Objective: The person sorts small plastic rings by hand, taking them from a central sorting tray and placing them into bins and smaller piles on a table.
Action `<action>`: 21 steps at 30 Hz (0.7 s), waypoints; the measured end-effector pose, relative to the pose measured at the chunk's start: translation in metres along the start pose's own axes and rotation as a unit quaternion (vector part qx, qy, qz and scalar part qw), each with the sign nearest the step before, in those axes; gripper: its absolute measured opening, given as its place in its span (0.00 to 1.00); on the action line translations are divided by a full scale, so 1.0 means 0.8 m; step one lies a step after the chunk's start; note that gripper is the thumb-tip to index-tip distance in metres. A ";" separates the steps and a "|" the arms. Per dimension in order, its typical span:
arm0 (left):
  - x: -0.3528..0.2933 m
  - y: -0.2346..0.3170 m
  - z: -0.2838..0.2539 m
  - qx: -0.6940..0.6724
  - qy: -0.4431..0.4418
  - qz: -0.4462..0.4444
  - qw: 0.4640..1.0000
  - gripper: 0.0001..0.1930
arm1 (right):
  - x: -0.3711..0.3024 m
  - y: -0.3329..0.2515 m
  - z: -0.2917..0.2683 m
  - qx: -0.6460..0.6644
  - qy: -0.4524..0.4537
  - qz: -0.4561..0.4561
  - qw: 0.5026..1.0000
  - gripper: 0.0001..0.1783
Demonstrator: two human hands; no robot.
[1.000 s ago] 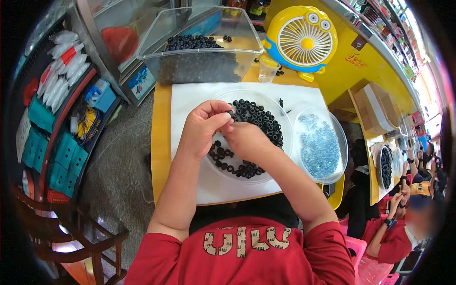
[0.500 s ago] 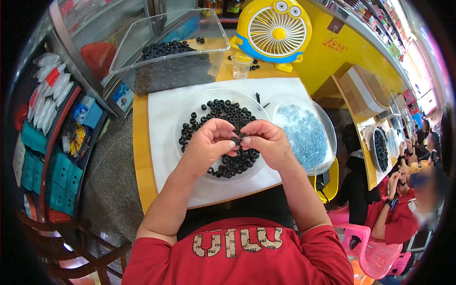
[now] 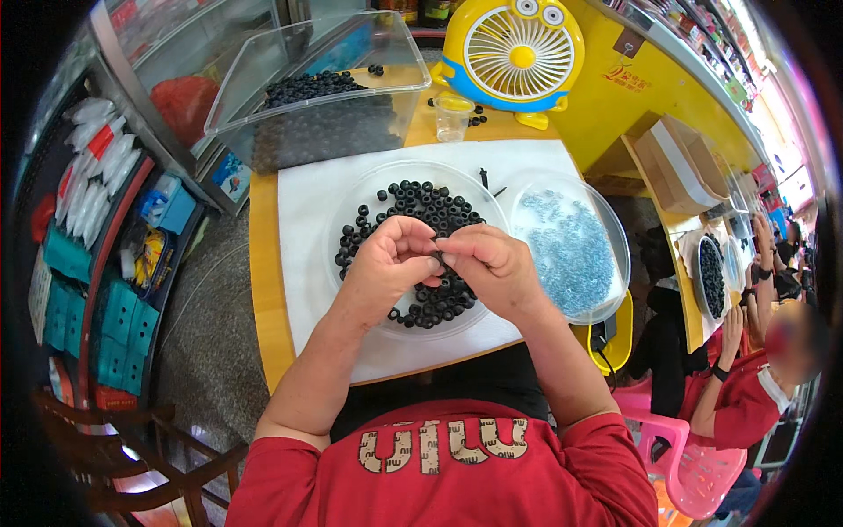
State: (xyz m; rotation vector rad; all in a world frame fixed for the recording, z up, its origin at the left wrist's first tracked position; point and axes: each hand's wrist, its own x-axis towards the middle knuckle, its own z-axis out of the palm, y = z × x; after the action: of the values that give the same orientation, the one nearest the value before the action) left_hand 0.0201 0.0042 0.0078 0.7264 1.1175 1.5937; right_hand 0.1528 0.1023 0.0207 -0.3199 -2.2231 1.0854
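Observation:
Both my hands meet above a round clear tray (image 3: 344,189) of small black ring-shaped pieces (image 3: 430,195). My left hand (image 3: 392,261) is closed in a pinch on one black ring-shaped piece (image 3: 438,256), of which only a little shows between the fingertips. Thumb and forefinger of my right hand (image 3: 493,266) are pressed together against the same spot; whatever they grip is hidden. To the right of the hands, a second round clear tray (image 3: 622,250) holds many tiny pale-blue translucent pieces (image 3: 566,250).
A clear bin (image 3: 329,145) of black pieces stands at the back left. Behind the trays are a clear cup (image 3: 452,123) and a yellow fan (image 3: 518,57). Two thin black bits lie beyond the trays. At right, a person in red sits by another table with a pink chair (image 3: 676,465).
My right fingertips have closed in toward the left ones, and the black piece shows less now. The view has shifted slightly. At right, the other person's arms have moved up.

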 end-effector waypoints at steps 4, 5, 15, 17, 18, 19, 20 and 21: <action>0.000 -0.002 -0.001 -0.018 0.012 -0.006 1.000 0.12 | -0.003 -0.003 0.007 -0.027 0.019 -0.017 0.999 0.09; 0.000 -0.003 -0.001 -0.029 0.019 -0.007 0.999 0.12 | -0.002 -0.002 0.008 -0.027 0.018 -0.018 0.999 0.09; 0.000 -0.007 -0.002 -0.120 0.040 -0.005 0.992 0.12 | -0.002 0.001 0.030 -0.070 0.098 -0.039 0.992 0.12; -0.001 -0.007 0.002 -0.103 0.059 0.010 0.993 0.12 | -0.002 -0.004 0.033 -0.070 0.102 -0.029 0.992 0.11; -0.002 -0.008 0.003 -0.085 0.077 0.025 0.993 0.12 | -0.004 -0.006 0.033 -0.064 0.103 0.017 0.992 0.11; -0.002 -0.008 0.004 -0.085 0.078 0.026 0.993 0.12 | -0.004 -0.008 0.034 -0.058 0.104 0.063 0.991 0.11; -0.002 -0.009 0.005 -0.089 0.086 0.030 0.992 0.12 | -0.004 -0.005 0.034 -0.059 0.105 0.063 0.991 0.11; -0.002 -0.009 0.006 -0.094 0.094 0.034 0.991 0.13 | -0.005 0.000 0.034 -0.059 0.107 0.024 0.992 0.11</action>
State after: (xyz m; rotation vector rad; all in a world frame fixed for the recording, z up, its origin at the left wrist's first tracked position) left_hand 0.0274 0.0047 0.0032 0.5016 1.0685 1.8269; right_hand 0.1385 0.0840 0.0069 -0.5185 -2.1010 0.9000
